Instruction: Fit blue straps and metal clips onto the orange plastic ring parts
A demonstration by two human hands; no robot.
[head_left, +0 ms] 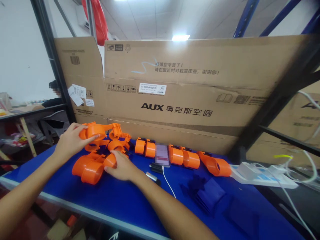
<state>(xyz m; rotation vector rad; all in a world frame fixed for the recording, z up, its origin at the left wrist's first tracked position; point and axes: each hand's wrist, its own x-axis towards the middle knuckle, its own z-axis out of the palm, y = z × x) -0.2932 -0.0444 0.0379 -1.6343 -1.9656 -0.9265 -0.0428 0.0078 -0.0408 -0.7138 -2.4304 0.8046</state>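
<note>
At the left side of the blue table, my left hand (pixel 72 138) is closed on an orange plastic ring-shaped part (pixel 96 131), lifted over a loose pile of similar parts. My right hand (pixel 123 166) curls its thumb and fingers round another orange ring (pixel 110 160) at the pile's right side. Nearer the front edge lies a pair of wide orange rings (pixel 92 171). More orange pieces (pixel 117 145) are heaped between and behind my hands, some with black bits. My fingers partly cover both held parts.
Several orange rings (pixel 176 155) stand in a row along the cardboard wall (pixel 185 100). Between them is a blurred card-like item (pixel 162 155), with a white cable in front. Dark blue folded pieces (pixel 211 193) lie at right, near a white power strip (pixel 265 176). A person sits far left.
</note>
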